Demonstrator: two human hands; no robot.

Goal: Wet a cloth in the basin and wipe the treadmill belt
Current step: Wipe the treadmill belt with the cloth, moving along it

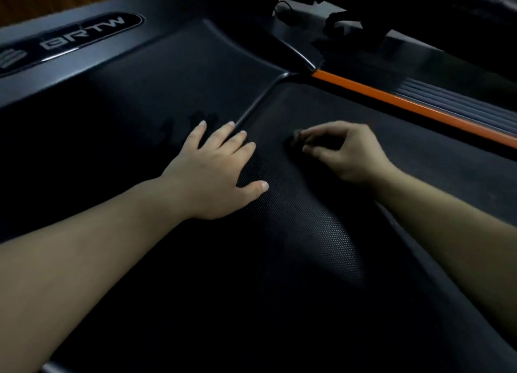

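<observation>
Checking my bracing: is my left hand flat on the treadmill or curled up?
Flat. The left hand lies palm down on the treadmill belt, fingers straight and spread, holding nothing.

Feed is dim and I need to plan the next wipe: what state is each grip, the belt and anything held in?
left grip: fingers straight, pressing flat on the treadmill belt.
right grip: pinching a small dark object.
small dark object: held at the fingertips; too dark to identify.
treadmill belt: wet or dry cannot be told.

Left hand, right hand with cloth, on belt
</observation>
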